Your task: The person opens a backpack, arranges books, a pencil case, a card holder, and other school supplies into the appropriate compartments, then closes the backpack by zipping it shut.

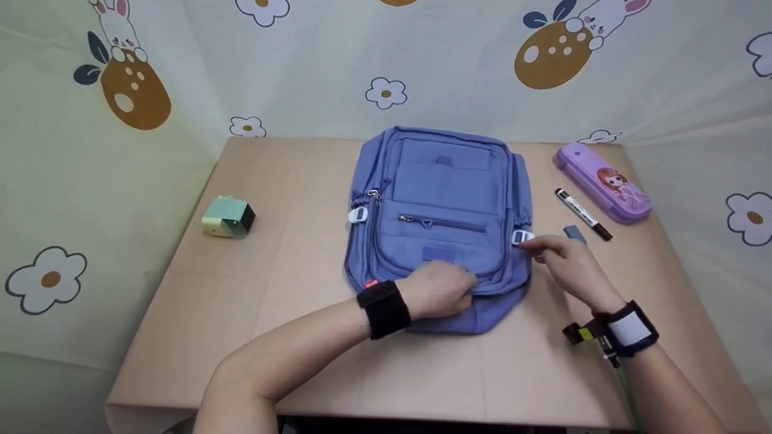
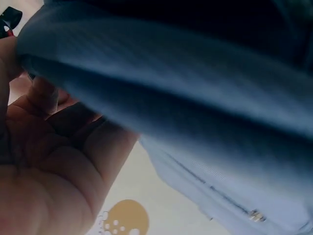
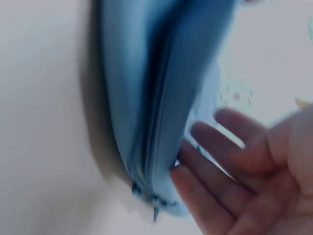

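Note:
A blue-purple backpack (image 1: 446,187) lies on its back on the table, its front pocket zipper (image 1: 446,223) facing up. At its lower end my left hand (image 1: 437,289) grips the fabric with curled fingers. Close up in the left wrist view, the blue fabric (image 2: 171,73) hides part of those fingers. By the right-side white buckle (image 1: 521,237) is my right hand (image 1: 567,265), its index fingertip at or very near the buckle. Loosely spread fingers of the right hand (image 3: 234,176) show beside the blurred backpack (image 3: 127,73) in the right wrist view, gripping nothing visible.
To the right lie a purple pencil case (image 1: 603,181), a black-and-white marker (image 1: 582,214) and a small blue-grey block (image 1: 575,234). A green-and-yellow box-like item (image 1: 229,216) stands at the left. Patterned cloth walls (image 1: 325,60) enclose the table (image 1: 289,253) at the back and sides.

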`<act>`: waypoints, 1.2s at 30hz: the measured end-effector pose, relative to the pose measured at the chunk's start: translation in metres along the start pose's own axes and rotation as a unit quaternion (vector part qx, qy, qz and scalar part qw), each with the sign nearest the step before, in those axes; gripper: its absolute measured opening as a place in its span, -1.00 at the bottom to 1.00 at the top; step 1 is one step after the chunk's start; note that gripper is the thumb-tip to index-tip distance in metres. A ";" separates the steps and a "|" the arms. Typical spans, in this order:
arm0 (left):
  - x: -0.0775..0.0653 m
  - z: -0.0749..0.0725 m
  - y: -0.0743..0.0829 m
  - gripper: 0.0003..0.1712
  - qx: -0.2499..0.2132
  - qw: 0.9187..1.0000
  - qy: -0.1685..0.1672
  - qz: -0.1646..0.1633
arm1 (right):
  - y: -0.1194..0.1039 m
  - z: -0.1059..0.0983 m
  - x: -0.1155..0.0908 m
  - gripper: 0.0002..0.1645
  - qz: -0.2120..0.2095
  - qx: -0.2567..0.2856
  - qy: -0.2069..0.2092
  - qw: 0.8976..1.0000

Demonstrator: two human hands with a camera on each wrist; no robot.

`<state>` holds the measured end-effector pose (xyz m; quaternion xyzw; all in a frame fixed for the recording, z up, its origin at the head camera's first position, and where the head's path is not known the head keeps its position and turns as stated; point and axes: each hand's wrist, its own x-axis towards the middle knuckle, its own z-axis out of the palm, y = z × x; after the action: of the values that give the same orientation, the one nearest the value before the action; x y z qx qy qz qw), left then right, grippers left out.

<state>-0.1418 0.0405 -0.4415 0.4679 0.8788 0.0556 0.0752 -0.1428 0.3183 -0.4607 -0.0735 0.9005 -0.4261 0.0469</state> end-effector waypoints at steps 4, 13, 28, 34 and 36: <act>0.000 -0.004 -0.007 -0.77 -0.051 0.998 -0.015 -0.014 | 0.006 -0.019 0.010 -0.57 0.036 0.005 0.021 0.999; -0.003 -0.011 -0.024 -0.69 -0.147 0.987 -0.049 -0.033 | 0.023 -0.013 0.036 -0.44 0.083 0.031 -0.098 0.991; -0.003 -0.014 -0.031 -0.66 -0.173 0.984 -0.050 -0.021 | 0.032 -0.002 0.058 -0.47 0.143 0.114 -0.033 0.983; -0.002 -0.013 -0.030 -0.65 -0.164 0.985 -0.045 -0.014 | 0.038 -0.004 0.060 -0.53 0.152 0.102 -0.035 0.982; -0.001 -0.012 -0.029 -0.66 -0.156 0.987 -0.043 -0.012 | 0.039 -0.006 0.060 -0.54 0.140 0.072 -0.034 0.987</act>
<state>-0.1671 0.0234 -0.4343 0.4418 0.8609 0.1712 0.1853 -0.2060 0.3365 -0.4886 0.0425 0.8667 -0.4765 0.1414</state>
